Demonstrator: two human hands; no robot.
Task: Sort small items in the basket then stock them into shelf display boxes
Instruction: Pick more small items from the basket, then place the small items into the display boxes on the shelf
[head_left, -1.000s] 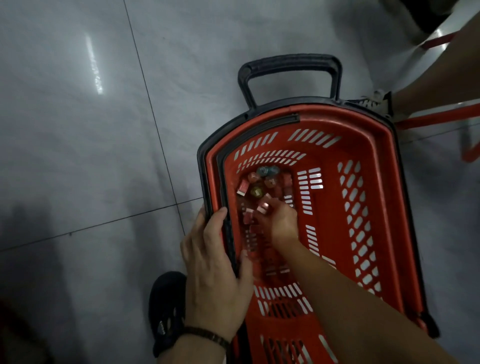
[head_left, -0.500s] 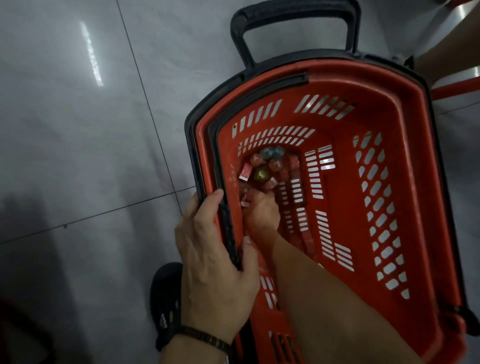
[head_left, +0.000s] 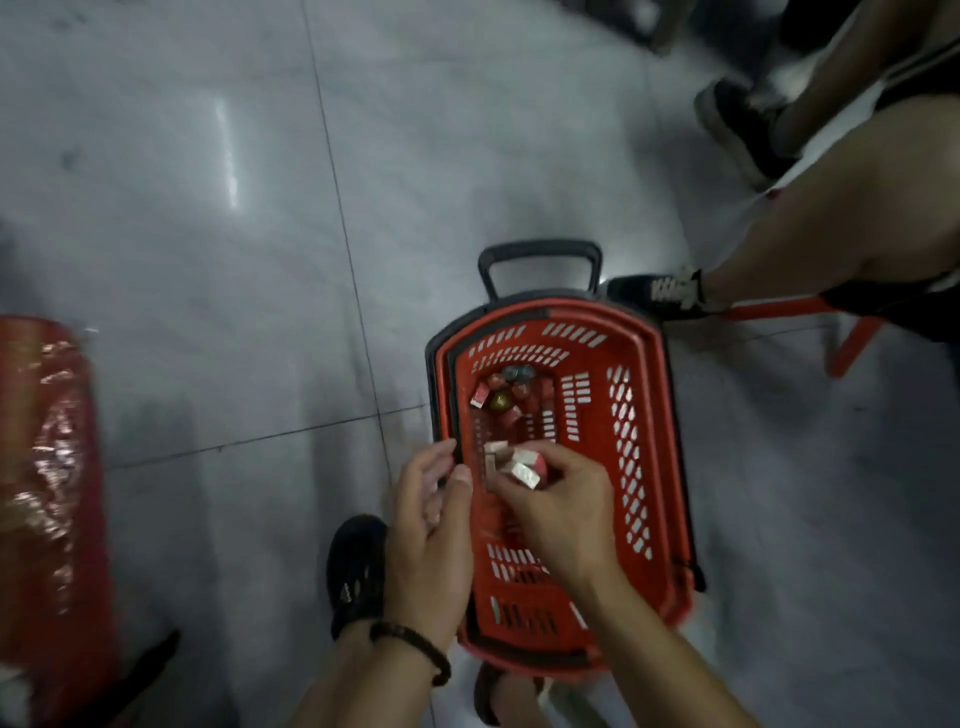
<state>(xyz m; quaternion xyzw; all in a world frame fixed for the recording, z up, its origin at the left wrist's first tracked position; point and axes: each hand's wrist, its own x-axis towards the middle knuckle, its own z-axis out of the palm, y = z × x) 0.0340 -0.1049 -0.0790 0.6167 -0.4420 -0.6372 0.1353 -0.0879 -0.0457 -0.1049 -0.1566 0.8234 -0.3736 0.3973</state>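
A red shopping basket (head_left: 657, 415) with a black handle stands on the grey tiled floor. Small items (head_left: 506, 392), red-and-white boxes and a few round pieces, lie clustered at the far end of its bottom. My right hand (head_left: 558, 501) is raised above the basket and grips a bunch of small red-and-white boxes (head_left: 522, 467). My left hand (head_left: 431, 525), a dark bracelet on its wrist, hovers just beside them at the basket's left rim with its palm turned toward the boxes and its fingers relaxed.
Another person's bare legs (head_left: 810, 208) and dark shoes are at the upper right, beside a red metal frame (head_left: 852, 322). A red shiny package (head_left: 47, 467) is at the left edge. My black shoe (head_left: 356, 571) is on the floor left of the basket.
My right hand has lifted out of the basket with several small boxes. My left hand has let go of the basket's rim. The view has pulled back and up.
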